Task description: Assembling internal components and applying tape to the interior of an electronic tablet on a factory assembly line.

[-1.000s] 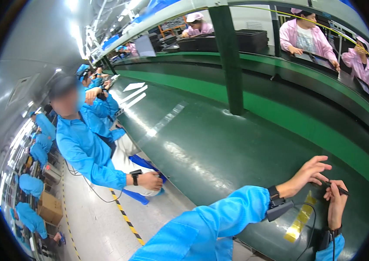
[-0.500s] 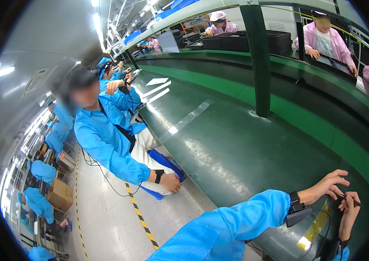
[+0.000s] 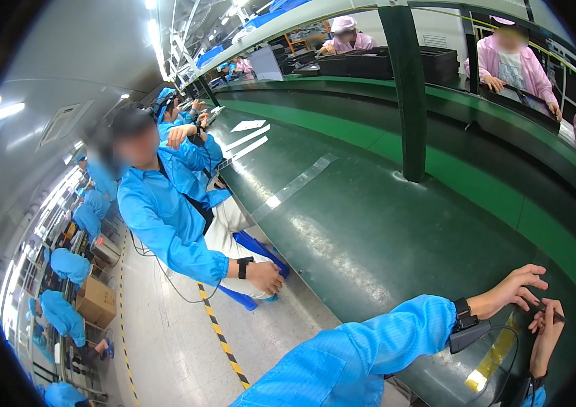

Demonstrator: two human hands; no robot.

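My left hand reaches over the green bench top from a blue sleeve. Its upper fingers are stretched out and apart, while the lower ones bend down close to my right fingertips. Whether they touch the thing there, I cannot tell. My right hand comes up at the right rim with its fingers closed around a small, thin dark piece. Most of that piece is hidden by the fingers. A black band with a small box and cable sits on my left wrist.
Yellow tape crosses the green bench beside my wrists; clear tape lies farther off. A dark green post rises from the bench. A seated co-worker in blue is at my left. White strips lie beyond.
My hands keep nearly the same pose. The whole view has shifted slightly. The seated co-worker's lower hand has moved a little.
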